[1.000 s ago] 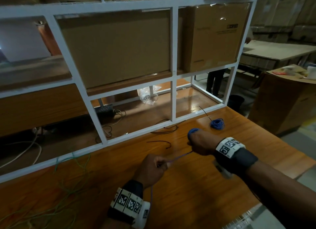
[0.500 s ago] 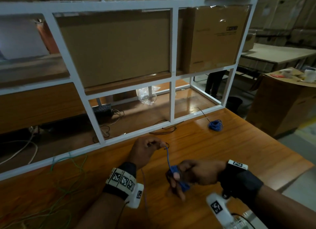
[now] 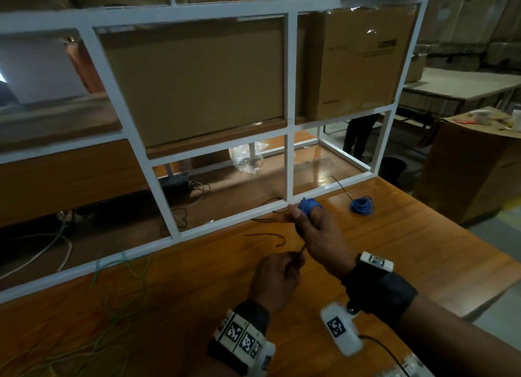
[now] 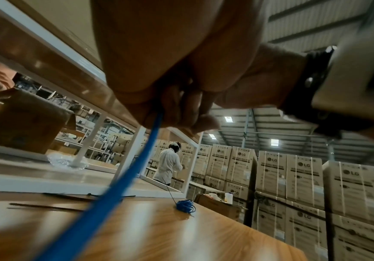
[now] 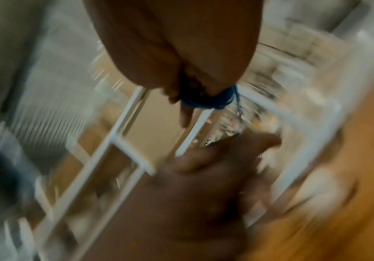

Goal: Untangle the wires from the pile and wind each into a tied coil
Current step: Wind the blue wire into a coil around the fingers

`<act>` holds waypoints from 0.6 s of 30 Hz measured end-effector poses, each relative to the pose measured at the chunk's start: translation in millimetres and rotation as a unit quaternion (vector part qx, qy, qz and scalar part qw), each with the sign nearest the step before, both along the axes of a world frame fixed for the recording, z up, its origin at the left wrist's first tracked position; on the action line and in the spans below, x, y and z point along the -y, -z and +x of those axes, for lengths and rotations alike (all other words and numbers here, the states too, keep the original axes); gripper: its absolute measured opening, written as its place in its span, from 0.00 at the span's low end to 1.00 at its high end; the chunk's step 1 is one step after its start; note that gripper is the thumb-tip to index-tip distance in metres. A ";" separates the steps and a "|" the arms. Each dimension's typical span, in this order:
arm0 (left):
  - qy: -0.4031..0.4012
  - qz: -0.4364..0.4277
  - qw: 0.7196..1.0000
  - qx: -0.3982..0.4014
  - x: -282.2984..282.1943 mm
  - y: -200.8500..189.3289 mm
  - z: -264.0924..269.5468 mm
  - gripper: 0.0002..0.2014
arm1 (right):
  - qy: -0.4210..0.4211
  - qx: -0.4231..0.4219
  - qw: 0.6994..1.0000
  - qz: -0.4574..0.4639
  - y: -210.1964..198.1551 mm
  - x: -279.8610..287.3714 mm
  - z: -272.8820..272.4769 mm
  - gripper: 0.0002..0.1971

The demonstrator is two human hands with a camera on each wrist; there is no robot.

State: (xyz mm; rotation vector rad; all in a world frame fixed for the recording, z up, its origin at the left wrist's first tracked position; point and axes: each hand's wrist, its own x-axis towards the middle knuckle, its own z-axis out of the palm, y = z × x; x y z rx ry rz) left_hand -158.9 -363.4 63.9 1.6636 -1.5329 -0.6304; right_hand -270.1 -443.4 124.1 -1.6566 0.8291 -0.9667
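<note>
You have two blue bundles here: one finished coil [image 3: 361, 205] on the table [image 3: 423, 250] at two o'clock, and one blue wire [image 3: 308, 204] wrapped round your right hand's [image 3: 318, 235] fingers at twelve. Your left hand [image 3: 277, 278] pinches its free length, plain only in the left wrist view. The right wrist view is blurred. Green wires [image 3: 121, 292] tangle at nine o'clock.
</note>
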 end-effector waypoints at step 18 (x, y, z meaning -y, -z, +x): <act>0.128 -0.051 0.977 0.160 -1.6 -48.4 78.1 0.08 | -0.438 -0.358 0.821 0.072 6.9 -9.8 -32.5 0.18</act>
